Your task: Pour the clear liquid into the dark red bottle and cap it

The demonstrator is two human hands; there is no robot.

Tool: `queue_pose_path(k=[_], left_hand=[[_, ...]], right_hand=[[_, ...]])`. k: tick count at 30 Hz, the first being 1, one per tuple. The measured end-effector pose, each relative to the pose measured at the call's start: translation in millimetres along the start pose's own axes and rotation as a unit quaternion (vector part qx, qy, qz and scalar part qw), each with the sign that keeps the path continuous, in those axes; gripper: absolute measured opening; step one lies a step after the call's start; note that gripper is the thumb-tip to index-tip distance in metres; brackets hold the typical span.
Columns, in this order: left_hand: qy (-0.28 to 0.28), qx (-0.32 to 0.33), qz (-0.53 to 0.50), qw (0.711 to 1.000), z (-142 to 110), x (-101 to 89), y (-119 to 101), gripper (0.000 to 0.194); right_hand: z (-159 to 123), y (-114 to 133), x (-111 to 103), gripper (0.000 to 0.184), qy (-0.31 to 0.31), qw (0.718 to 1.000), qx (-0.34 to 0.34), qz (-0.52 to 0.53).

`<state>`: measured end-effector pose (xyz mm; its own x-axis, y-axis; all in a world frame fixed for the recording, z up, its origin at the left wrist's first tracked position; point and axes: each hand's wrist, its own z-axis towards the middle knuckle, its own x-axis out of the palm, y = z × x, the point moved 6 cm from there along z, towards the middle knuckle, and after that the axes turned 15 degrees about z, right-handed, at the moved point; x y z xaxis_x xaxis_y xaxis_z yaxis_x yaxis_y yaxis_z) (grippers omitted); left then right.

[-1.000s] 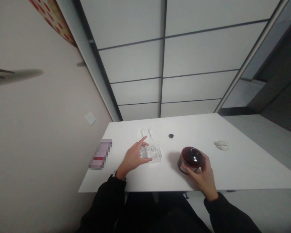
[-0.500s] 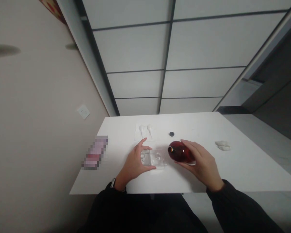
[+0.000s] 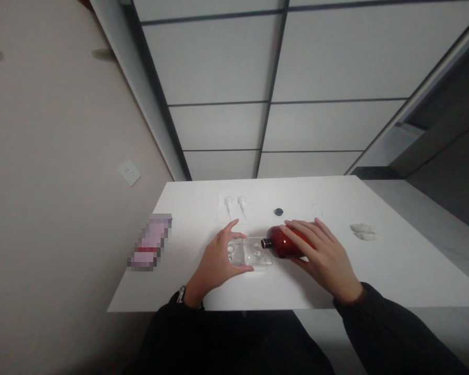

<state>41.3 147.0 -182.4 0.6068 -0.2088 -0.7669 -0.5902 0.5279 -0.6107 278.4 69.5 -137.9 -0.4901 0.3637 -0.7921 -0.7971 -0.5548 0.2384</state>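
Tipping: right hand [image 3: 324, 258], fingers curled over the dark red bottle [image 3: 287, 242] — it now lies on its side, black neck [image 3: 266, 243] just beside the clear tray [image 3: 250, 253].
Bracing: left hand [image 3: 218, 255] spans that tray, thumb and fingertips on its edges.
Beyond: round black cap [image 3: 279, 212] on the white table [image 3: 328, 195], upper middle.

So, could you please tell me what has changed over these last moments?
The red bottle has tipped from upright onto its side, its neck pointing toward the clear tray, under the right hand. The left hand stays on the tray.
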Motion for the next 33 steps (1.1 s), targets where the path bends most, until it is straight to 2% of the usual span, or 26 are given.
queue_pose_path(k=[3,7,13,33], left_hand=[[0.001,-0.001,0.002,1.0,0,-0.3,0,0.113],[0.011,-0.007,-0.012,1.0,0,0.0,0,0.12],[0.004,-0.002,-0.006,1.0,1,0.8,0,0.12],[-0.004,0.014,-0.002,1.0,0,0.7,1,0.121]], right_hand=[[3,2,-1,0.065,0.003,1.0,-0.013,-0.013],[8,7,-4,0.058,0.01,0.998,-0.035,-0.054],[12,12,-9,0.05,0.015,0.996,-0.049,-0.074],[17,13,-10,0.057,0.04,0.994,-0.06,-0.082]])
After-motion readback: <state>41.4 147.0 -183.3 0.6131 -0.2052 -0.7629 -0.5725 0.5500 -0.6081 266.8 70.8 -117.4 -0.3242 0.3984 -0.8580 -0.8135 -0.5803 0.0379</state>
